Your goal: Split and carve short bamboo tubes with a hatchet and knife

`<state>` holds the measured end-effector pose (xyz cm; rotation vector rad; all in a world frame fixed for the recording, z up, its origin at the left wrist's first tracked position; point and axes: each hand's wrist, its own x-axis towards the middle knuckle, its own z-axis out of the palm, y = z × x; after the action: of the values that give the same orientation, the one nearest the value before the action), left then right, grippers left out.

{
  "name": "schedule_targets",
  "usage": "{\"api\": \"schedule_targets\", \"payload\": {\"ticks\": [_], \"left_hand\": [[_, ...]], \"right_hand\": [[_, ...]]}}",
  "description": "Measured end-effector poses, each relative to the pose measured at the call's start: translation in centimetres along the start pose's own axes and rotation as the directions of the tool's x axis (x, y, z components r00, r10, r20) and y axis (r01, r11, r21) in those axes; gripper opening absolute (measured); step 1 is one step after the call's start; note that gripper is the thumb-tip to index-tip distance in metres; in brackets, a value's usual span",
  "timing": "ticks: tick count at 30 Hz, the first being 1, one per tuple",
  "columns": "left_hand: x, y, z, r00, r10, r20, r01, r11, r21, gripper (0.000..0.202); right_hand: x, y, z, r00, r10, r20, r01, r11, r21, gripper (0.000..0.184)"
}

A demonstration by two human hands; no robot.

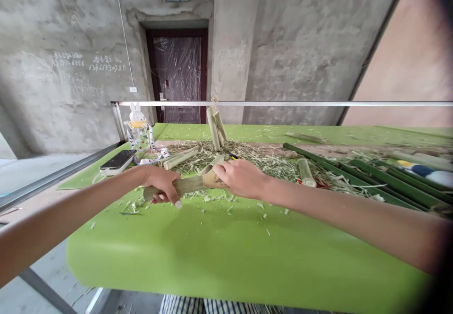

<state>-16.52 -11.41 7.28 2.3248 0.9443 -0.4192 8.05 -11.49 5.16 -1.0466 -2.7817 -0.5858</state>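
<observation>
My left hand (pixel 161 183) is wrapped round a pale, peeled bamboo piece (pixel 189 185) that lies crosswise just above the green mat (pixel 226 248). My right hand (pixel 240 178) is closed over the right end of the same piece, near its split, flared tip. A small dark and yellow tool tip (pixel 233 157) shows just beyond the right hand's knuckles; I cannot make out how it is held. Shavings (pixel 247 156) lie thick on the mat behind both hands.
Cut bamboo sections (pixel 180 158) and two leaning ones (pixel 215 127) sit behind the hands. Long green bamboo poles (pixel 371 177) lie at right. A phone (pixel 116 161) and a rabbit-topped bottle (pixel 138 132) stand at the left. A metal rail (pixel 283 103) crosses behind the table.
</observation>
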Motion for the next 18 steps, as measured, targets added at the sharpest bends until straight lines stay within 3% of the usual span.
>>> {"api": "schedule_targets", "payload": {"ticks": [1, 2, 3, 5, 6, 7, 9, 11, 15, 18], "left_hand": [[0.1, -0.1, 0.3, 0.998, -0.011, -0.065, 0.015, 0.998, 0.064, 0.01], [0.2, -0.1, 0.6, 0.977, -0.057, -0.208, 0.095, 0.979, 0.179, 0.009], [0.3, 0.0, 0.9, 0.917, -0.074, -0.393, 0.214, 0.922, 0.324, 0.015], [0.5, 0.5, 1.4, 0.737, 0.063, -0.673, 0.46, 0.683, 0.568, 0.028], [0.5, 0.8, 1.5, 0.672, 0.157, -0.724, 0.546, 0.556, 0.627, 0.031], [0.5, 1.0, 1.6, 0.643, 0.224, -0.732, 0.591, 0.463, 0.661, 0.03], [0.4, 1.4, 1.6, 0.646, 0.276, -0.712, 0.596, 0.4, 0.696, 0.024], [0.3, 1.4, 1.6, 0.652, 0.263, -0.711, 0.588, 0.418, 0.693, 0.03], [0.5, 0.8, 1.8, 0.605, 0.253, -0.755, 0.612, 0.458, 0.645, 0.039], [0.6, 0.2, 2.0, 0.566, 0.269, -0.78, 0.605, 0.508, 0.614, 0.037]], "right_hand": [[-0.1, 0.1, -0.2, 0.998, 0.038, 0.045, -0.041, 0.997, 0.063, 0.023], [-0.2, 0.1, -0.4, 0.989, 0.087, 0.123, -0.106, 0.982, 0.159, 0.021], [-0.3, 0.3, -0.6, 0.968, 0.127, 0.216, -0.185, 0.943, 0.277, 0.022], [-0.7, 0.5, -1.2, 0.918, 0.121, 0.377, -0.319, 0.79, 0.524, 0.028], [-0.9, 0.6, -1.6, 0.9, 0.075, 0.429, -0.357, 0.692, 0.628, 0.035], [-1.1, 0.7, -2.0, 0.889, 0.019, 0.458, -0.376, 0.6, 0.706, 0.046], [-1.5, 0.7, -2.7, 0.881, -0.06, 0.47, -0.382, 0.495, 0.78, 0.067], [-1.7, 0.7, -3.0, 0.897, -0.063, 0.438, -0.344, 0.522, 0.78, 0.077], [-1.9, 0.5, -2.7, 0.953, -0.001, 0.303, -0.194, 0.768, 0.611, 0.074], [-2.2, 0.2, -2.0, 0.98, -0.02, 0.197, -0.063, 0.911, 0.408, 0.088]]}}
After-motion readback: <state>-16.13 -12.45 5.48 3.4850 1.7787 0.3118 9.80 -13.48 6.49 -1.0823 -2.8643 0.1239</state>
